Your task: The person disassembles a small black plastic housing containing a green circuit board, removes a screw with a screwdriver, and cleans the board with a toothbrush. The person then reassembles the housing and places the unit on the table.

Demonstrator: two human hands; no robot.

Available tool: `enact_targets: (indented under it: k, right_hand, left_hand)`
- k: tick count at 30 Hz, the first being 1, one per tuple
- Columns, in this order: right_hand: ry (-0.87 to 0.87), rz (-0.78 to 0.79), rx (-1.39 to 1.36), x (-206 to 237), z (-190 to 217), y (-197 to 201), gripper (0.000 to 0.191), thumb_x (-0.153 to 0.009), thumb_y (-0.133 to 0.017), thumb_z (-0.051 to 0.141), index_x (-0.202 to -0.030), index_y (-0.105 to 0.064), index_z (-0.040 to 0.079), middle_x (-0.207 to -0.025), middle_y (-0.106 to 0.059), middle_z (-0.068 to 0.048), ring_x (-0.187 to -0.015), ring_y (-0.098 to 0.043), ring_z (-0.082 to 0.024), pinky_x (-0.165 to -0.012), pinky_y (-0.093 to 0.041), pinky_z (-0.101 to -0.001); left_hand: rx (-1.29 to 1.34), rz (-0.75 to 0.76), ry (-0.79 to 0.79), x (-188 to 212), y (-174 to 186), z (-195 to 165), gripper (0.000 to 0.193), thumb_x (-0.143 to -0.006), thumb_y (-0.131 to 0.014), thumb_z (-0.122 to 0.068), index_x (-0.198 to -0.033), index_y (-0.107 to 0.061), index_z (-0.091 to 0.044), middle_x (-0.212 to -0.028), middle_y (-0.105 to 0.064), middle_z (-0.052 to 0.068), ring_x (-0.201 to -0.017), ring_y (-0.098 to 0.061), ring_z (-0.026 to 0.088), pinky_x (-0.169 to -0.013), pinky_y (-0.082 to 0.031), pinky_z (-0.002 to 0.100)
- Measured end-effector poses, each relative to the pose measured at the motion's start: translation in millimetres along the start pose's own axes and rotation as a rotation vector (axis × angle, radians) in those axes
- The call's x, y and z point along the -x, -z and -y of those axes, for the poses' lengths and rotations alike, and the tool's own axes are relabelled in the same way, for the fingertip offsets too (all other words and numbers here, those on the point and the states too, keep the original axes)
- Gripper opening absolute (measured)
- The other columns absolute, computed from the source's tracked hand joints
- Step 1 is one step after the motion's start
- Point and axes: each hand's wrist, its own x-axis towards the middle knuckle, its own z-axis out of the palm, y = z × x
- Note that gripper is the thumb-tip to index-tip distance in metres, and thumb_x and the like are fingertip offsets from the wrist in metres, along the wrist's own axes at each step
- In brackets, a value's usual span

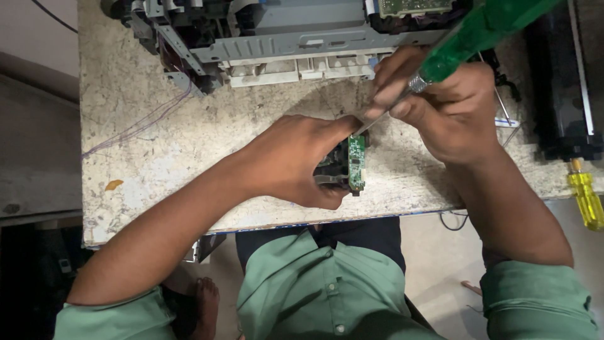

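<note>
Left hand (296, 160) clamps the small black module with green circuit board (356, 162) upright on the worn table (157, 157); right hand (450, 107) grips the green-handled screwdriver (465, 41), whose tip should stay square and steady.

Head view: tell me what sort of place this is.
Probably an electronics repair bench: a stripped grey machine chassis lies on the worn stone-topped table, and a green-handled screwdriver works a small green circuit board.

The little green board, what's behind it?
Behind the green board sits a dark part, gripped by the left hand. Fingers cover most of it, so what it is stays unclear.
</note>
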Motion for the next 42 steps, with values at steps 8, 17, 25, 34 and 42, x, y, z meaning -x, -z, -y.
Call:
enact_targets:
  k: [8, 17, 25, 34, 42]
  right_hand:
    - [0.04, 0.005, 0.028, -0.8, 2.3, 0.7, 0.018, -0.102, -0.077, 0.022, -0.101, -0.074, 0.005, -0.093, -0.074, -0.007, -0.097, -0.066, -0.016, -0.09, -0.055, -0.0321]
    - [0.072, 0.019, 0.115, -5.1, -3.0, 6.5, 0.022, -0.078, -0.088, 0.016, -0.08, -0.067, 0.01, -0.081, -0.073, -0.003, -0.081, -0.069, -0.017, -0.082, -0.052, -0.0352]
    - [0.078, 0.009, 0.125, -1.5, -0.1, 8.9, 0.032, -0.073, -0.091, 0.008, -0.084, -0.061, 0.009, -0.086, -0.069, -0.006, -0.081, -0.067, -0.016, -0.085, -0.053, -0.0352]
    - [0.004, -0.003, 0.103, 13.3, -1.7, 10.2, 0.019, -0.1, -0.077, -0.001, -0.113, -0.064, -0.008, -0.098, -0.073, -0.022, -0.086, -0.076, -0.026, -0.076, -0.066, -0.033]
    - [-0.17, 0.05, -0.049, 4.1, 10.9, 7.8, 0.027, -0.102, -0.064, 0.004, -0.122, -0.061, -0.012, -0.108, -0.073, -0.021, -0.087, -0.076, -0.019, -0.078, -0.068, -0.0329]
  left_hand:
    - [-0.02, 0.004, -0.01, 1.1, -2.7, 3.1, 0.083, -0.063, -0.085, -0.032, -0.132, -0.051, -0.001, -0.075, -0.067, 0.011, -0.065, -0.069, 0.028, -0.063, -0.057, 0.042]
    - [-0.061, 0.138, 0.095, -2.2, -1.2, -1.1, 0.079, -0.065, -0.087, -0.034, -0.129, -0.051, -0.005, -0.065, -0.064, 0.008, -0.057, -0.066, 0.026, -0.058, -0.054, 0.04]
    - [-0.022, 0.034, -0.001, 0.8, 0.2, 0.3, 0.081, -0.063, -0.088, -0.034, -0.129, -0.051, -0.005, -0.072, -0.066, 0.008, -0.061, -0.067, 0.027, -0.059, -0.054, 0.041]
    - [-0.037, 0.081, 0.035, -0.5, -0.1, -1.0, 0.087, -0.064, -0.086, -0.034, -0.135, -0.048, -0.003, -0.071, -0.065, 0.01, -0.062, -0.067, 0.028, -0.061, -0.056, 0.042]
    - [-0.02, 0.066, 0.038, 4.0, 5.5, -3.8, 0.09, -0.063, -0.086, -0.032, -0.138, -0.046, -0.003, -0.072, -0.065, 0.01, -0.063, -0.067, 0.029, -0.06, -0.055, 0.043]
